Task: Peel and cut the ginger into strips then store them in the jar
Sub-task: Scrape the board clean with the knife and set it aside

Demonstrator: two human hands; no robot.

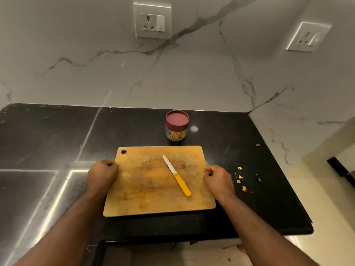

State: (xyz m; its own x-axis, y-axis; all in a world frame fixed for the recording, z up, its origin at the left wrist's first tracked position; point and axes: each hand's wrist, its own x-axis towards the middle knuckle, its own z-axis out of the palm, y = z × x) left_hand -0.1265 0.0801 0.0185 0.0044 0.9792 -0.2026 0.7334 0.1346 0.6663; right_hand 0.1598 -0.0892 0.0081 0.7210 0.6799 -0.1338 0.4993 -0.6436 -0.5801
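You look to be at the tail end of the job: the ginger strips (176,135) sit in the bottom of the jar (176,125), which stands capped with its maroon lid (177,119) on the worktop (57,135) just behind the cutting board (146,189). Your left hand (101,174) has its fingers curled at the board's left edge and your right hand (218,178) is curled the same way at the right edge; they seem to grip the board, though the fingertips are hard to read. The next move is probably tidying: lift the board level, or the knife (177,176) may slide. The board is flat, worn wood with a hanging hole; the knife has a smooth yellow plastic handle and a pale narrow blade. Dry peel scraps (240,178) lie scattered on the glossy black stone to your right.
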